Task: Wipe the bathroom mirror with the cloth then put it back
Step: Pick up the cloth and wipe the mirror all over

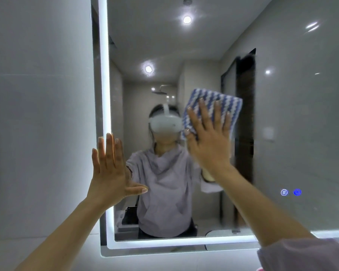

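Your right hand (pixel 209 141) flat, pressing striped cloth (pixel 219 98) on mirror (pixel 292 114), left hand (pixel 110 169) spread at its lit left edge, grey wall (pixel 37 94).

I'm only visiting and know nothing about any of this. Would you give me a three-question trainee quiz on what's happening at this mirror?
1. True or false: the right hand presses the blue-and-white woven cloth flat against the lit-edged bathroom mirror.
2. Where is the left hand? A) gripping the cloth B) fingers straight, at the mirror's glowing left edge C) out of view
3. Fill in: the two small glowing blue icons sit at the mirror's lower ____ side.
Key: 1 true; 2 B; 3 right.
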Demonstrator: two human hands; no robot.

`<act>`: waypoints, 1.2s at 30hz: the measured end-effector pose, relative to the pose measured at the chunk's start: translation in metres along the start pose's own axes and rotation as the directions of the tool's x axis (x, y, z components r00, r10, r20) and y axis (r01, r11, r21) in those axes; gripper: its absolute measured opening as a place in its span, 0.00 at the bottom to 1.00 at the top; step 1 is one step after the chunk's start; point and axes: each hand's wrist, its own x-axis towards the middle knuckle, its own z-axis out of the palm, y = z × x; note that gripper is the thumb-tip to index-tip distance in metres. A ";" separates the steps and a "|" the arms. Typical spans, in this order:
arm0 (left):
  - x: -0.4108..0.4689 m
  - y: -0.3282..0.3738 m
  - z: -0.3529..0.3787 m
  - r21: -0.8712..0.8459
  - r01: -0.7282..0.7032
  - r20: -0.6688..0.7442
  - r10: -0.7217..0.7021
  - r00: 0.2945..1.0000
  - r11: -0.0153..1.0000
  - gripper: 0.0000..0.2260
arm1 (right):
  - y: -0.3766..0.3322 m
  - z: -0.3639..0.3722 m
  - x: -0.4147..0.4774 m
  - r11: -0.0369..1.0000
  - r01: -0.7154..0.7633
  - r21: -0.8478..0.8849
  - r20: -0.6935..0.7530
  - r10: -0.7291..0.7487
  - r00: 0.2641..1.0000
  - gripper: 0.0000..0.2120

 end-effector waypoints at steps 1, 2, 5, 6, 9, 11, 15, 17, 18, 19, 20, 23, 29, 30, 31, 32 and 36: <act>0.000 0.000 0.000 0.001 -0.001 -0.003 0.001 1.000 1.000 0.61 | -0.011 0.002 -0.007 0.999 0.040 0.003 0.022 -0.040 0.999 0.28; 0.000 0.000 0.001 0.000 -0.003 -0.006 0.003 1.000 1.000 0.61 | -0.022 0.003 -0.015 0.997 0.081 -0.002 0.045 -0.081 0.996 0.28; 0.001 0.000 0.002 -0.009 -0.002 -0.007 0.002 1.000 1.000 0.61 | -0.047 0.007 -0.035 0.979 0.205 -0.002 0.087 -0.204 0.975 0.28; 0.001 0.000 0.002 -0.007 -0.003 -0.007 0.003 1.000 1.000 0.61 | -0.053 0.008 -0.040 0.973 0.232 0.013 0.089 -0.232 0.969 0.27; 0.002 -0.001 0.003 0.002 -0.012 -0.003 0.012 1.000 1.000 0.61 | -0.060 0.007 -0.045 0.966 0.254 0.050 0.075 -0.258 0.963 0.26; 0.002 -0.001 0.004 0.006 -0.013 0.001 0.013 1.000 1.000 0.61 | -0.057 0.005 -0.044 0.962 0.267 0.051 0.070 -0.271 0.960 0.26; 0.002 -0.003 0.004 -0.015 -0.013 0.005 0.013 1.000 1.000 0.61 | -0.048 0.001 -0.040 0.948 0.315 0.039 0.065 -0.317 0.946 0.25; 0.002 -0.003 0.005 -0.020 -0.021 0.000 0.021 1.000 1.000 0.62 | -0.042 0.000 -0.038 0.939 0.341 0.036 0.071 -0.343 0.937 0.25; 0.002 -0.004 0.005 -0.022 -0.026 -0.003 0.026 1.000 0.999 0.62 | -0.037 0.000 -0.036 0.937 0.349 0.027 0.075 -0.350 0.934 0.25; 0.002 -0.004 0.005 -0.026 -0.028 -0.007 0.028 1.000 0.999 0.62 | -0.029 -0.001 -0.034 0.937 0.348 0.014 0.080 -0.348 0.934 0.25; 0.002 -0.004 0.005 -0.033 -0.030 -0.010 0.029 1.000 0.999 0.61 | -0.019 -0.002 -0.033 0.942 0.336 -0.002 0.086 -0.335 0.938 0.25; 0.001 -0.003 0.005 -0.055 -0.036 -0.019 0.035 0.999 0.998 0.61 | 0.023 -0.007 -0.028 0.966 0.251 -0.057 0.081 -0.246 0.966 0.25; -0.001 -0.003 0.001 -0.077 -0.058 -0.001 0.058 0.998 0.995 0.60 | 0.109 -0.024 -0.037 0.997 -0.008 -0.082 0.032 0.010 0.999 0.26; 0.000 -0.003 0.000 -0.080 -0.060 0.009 0.061 0.998 0.995 0.60 | 0.119 -0.027 -0.041 0.996 -0.045 -0.075 0.039 0.048 0.998 0.26; 0.000 -0.003 0.000 -0.085 -0.061 0.016 0.063 0.998 0.994 0.60 | 0.128 -0.031 -0.044 0.994 -0.090 -0.065 0.052 0.094 0.994 0.27; 0.000 -0.004 -0.001 -0.093 -0.061 0.022 0.064 0.998 0.994 0.60 | 0.135 -0.034 -0.046 0.989 -0.139 -0.051 0.068 0.143 0.987 0.27; 0.001 -0.005 -0.001 -0.099 -0.066 0.041 0.070 0.997 0.993 0.60 | 0.142 -0.044 -0.049 0.976 -0.217 -0.021 0.127 0.218 0.968 0.30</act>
